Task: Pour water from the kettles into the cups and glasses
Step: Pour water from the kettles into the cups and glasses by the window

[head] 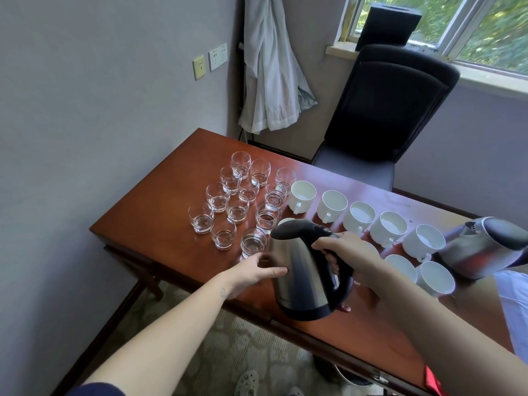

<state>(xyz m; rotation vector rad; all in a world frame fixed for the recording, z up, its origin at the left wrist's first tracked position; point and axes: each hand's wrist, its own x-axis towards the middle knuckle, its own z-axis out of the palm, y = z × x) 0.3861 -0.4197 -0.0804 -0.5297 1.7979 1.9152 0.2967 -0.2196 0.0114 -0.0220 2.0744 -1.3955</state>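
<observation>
Right hand (343,252) wrapped round the handle of the steel kettle (300,281), left hand (251,271) flat on its side — kettle upright, nearest glass (253,246) just left of its spout, white cups (331,207) behind it — between pours by my read, next needs the spout tipped over a rim.

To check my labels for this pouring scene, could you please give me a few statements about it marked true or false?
1. The right hand holds the kettle by its black handle. True.
2. The left hand pinches a glass. False: it touches the kettle's steel side.
3. The glasses stand left of the white cups. True.
4. Only one kettle is visible. False: a second kettle shows at the right edge.
</observation>
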